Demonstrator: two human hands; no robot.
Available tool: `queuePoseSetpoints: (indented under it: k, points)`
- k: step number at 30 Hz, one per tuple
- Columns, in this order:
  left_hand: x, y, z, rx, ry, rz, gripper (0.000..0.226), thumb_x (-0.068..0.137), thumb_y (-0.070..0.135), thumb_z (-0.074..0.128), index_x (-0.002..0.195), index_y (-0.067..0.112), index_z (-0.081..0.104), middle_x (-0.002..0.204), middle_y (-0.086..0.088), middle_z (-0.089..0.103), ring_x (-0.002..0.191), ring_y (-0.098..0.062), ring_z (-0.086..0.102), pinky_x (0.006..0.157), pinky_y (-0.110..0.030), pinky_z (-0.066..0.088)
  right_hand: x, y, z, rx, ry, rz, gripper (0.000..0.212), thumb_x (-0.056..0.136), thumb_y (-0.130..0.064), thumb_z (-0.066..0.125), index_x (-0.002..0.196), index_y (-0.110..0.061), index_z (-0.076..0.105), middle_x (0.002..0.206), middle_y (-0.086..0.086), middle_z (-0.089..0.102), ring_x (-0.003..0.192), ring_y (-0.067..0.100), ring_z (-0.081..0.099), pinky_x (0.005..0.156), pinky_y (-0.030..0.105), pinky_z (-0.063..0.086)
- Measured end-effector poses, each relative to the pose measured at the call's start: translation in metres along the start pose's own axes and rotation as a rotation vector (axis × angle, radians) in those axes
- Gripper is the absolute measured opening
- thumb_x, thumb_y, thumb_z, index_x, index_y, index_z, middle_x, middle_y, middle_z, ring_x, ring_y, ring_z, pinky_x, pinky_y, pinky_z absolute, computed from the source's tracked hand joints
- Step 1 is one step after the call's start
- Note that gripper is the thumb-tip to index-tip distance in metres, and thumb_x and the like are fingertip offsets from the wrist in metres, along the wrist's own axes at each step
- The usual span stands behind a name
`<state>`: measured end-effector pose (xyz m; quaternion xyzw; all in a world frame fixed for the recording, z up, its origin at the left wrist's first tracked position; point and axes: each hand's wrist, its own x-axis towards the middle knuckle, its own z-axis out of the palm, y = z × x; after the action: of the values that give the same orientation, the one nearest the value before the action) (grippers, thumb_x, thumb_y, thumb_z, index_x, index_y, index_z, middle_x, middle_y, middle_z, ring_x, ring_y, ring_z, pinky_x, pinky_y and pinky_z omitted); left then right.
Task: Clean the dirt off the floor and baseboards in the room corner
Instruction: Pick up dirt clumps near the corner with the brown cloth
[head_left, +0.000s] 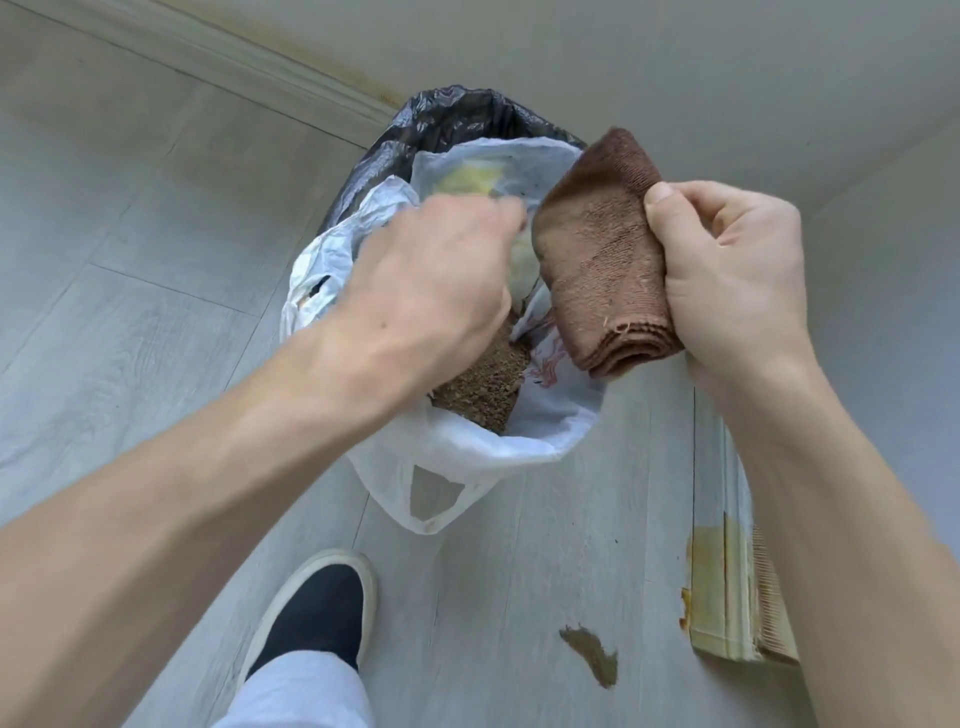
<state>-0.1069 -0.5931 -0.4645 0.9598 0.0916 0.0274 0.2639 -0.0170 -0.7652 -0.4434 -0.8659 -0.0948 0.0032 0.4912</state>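
Two hands over white bag (457, 457): right hand (737, 280) pinches folded brown cloth (602, 270); left hand (436, 280) blurred, grip unclear. Shake dirt inside bag, not onto floor (130, 291).

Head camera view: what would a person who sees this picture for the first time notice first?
First the two hands in the middle: the right hand grips a folded brown cloth, and the left hand, blurred, reaches over an open white plastic bag with brown dirt inside. Next, a brown stain on the floor at lower right, beside a yellow-stained baseboard.
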Motion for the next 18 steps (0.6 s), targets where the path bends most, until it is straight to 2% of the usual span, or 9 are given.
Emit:
queuePoseSetpoints:
  k: [2, 3, 5, 6, 8, 11, 13, 15, 18]
  points:
    - [0.007, -0.001, -0.002, -0.135, 0.081, -0.022, 0.044, 0.093, 0.03, 0.03, 0.116, 0.017, 0.065, 0.112, -0.01, 0.071, 0.106, -0.037, 0.064, 0.089, -0.047, 0.053, -0.003, 0.0, 0.0, 0.14, -0.05, 0.052, 0.023, 0.101, -0.027, 0.063, 0.093, -0.011, 0.078, 0.091, 0.011, 0.078, 0.079, 0.016, 0.069, 0.076, 0.043, 0.058]
    - [0.008, 0.001, -0.001, -0.243, 0.04, -0.054, 0.042, 0.099, 0.038, 0.033, 0.114, 0.017, 0.065, 0.107, -0.007, 0.072, 0.101, -0.033, 0.066, 0.087, -0.045, 0.054, -0.005, -0.001, 0.001, 0.228, -0.077, 0.095, 0.024, 0.103, -0.024, 0.061, 0.097, -0.008, 0.077, 0.095, 0.012, 0.078, 0.084, 0.02, 0.072, 0.081, 0.042, 0.059]
    - [0.01, 0.006, 0.009, -0.681, -0.136, -0.176, 0.043, 0.1, 0.053, 0.05, 0.116, 0.016, 0.066, 0.102, 0.0, 0.074, 0.091, -0.022, 0.073, 0.082, -0.042, 0.059, -0.009, -0.003, 0.003, 0.389, -0.169, 0.186, 0.031, 0.107, -0.024, 0.055, 0.109, 0.001, 0.073, 0.105, 0.017, 0.077, 0.099, 0.029, 0.074, 0.094, 0.047, 0.06]
    - [0.009, 0.009, 0.013, -0.928, -0.187, -0.251, 0.043, 0.098, 0.052, 0.06, 0.12, 0.015, 0.065, 0.101, 0.002, 0.076, 0.087, -0.016, 0.075, 0.077, -0.038, 0.061, -0.011, -0.005, 0.002, 0.446, -0.238, 0.222, 0.036, 0.108, -0.026, 0.053, 0.115, 0.004, 0.071, 0.111, 0.02, 0.076, 0.106, 0.034, 0.073, 0.097, 0.052, 0.058]
    - [0.014, 0.011, 0.017, -1.211, -0.097, -0.329, 0.055, 0.092, 0.038, 0.076, 0.137, 0.015, 0.055, 0.104, 0.002, 0.076, 0.085, -0.01, 0.076, 0.071, -0.031, 0.06, -0.015, -0.008, -0.001, 0.498, -0.386, 0.251, 0.038, 0.104, -0.026, 0.056, 0.125, 0.005, 0.065, 0.12, 0.021, 0.073, 0.114, 0.036, 0.07, 0.099, 0.053, 0.056]
    - [0.018, 0.01, 0.012, -1.278, 0.135, -0.295, 0.068, 0.092, 0.012, 0.076, 0.15, 0.018, 0.04, 0.11, -0.004, 0.075, 0.089, -0.009, 0.075, 0.068, -0.025, 0.058, -0.017, -0.007, -0.011, 0.458, -0.547, 0.224, 0.047, 0.09, -0.004, 0.068, 0.136, -0.001, 0.058, 0.123, 0.016, 0.072, 0.113, 0.028, 0.071, 0.093, 0.04, 0.06]
    - [0.02, 0.009, 0.012, -1.243, 0.189, -0.211, 0.067, 0.094, 0.007, 0.073, 0.15, 0.018, 0.039, 0.118, -0.008, 0.073, 0.095, -0.014, 0.075, 0.07, -0.027, 0.058, -0.017, -0.006, -0.019, 0.438, -0.612, 0.227, 0.057, 0.085, 0.003, 0.069, 0.139, -0.004, 0.055, 0.125, 0.014, 0.071, 0.115, 0.025, 0.07, 0.09, 0.033, 0.059]
    - [0.02, 0.011, 0.012, -1.24, 0.178, -0.163, 0.064, 0.095, 0.007, 0.071, 0.15, 0.017, 0.039, 0.121, -0.011, 0.072, 0.099, -0.017, 0.074, 0.075, -0.031, 0.06, -0.017, -0.007, -0.023, 0.435, -0.644, 0.251, 0.055, 0.087, -0.003, 0.068, 0.14, -0.005, 0.055, 0.13, 0.013, 0.07, 0.12, 0.025, 0.068, 0.095, 0.037, 0.059]
    - [0.02, 0.015, 0.018, -1.234, 0.168, -0.112, 0.063, 0.093, 0.012, 0.071, 0.149, 0.015, 0.042, 0.117, -0.015, 0.073, 0.102, -0.022, 0.074, 0.088, -0.039, 0.061, -0.016, -0.01, -0.022, 0.422, -0.616, 0.357, 0.047, 0.095, -0.035, 0.063, 0.136, -0.01, 0.063, 0.13, 0.005, 0.071, 0.122, 0.024, 0.066, 0.106, 0.047, 0.053]
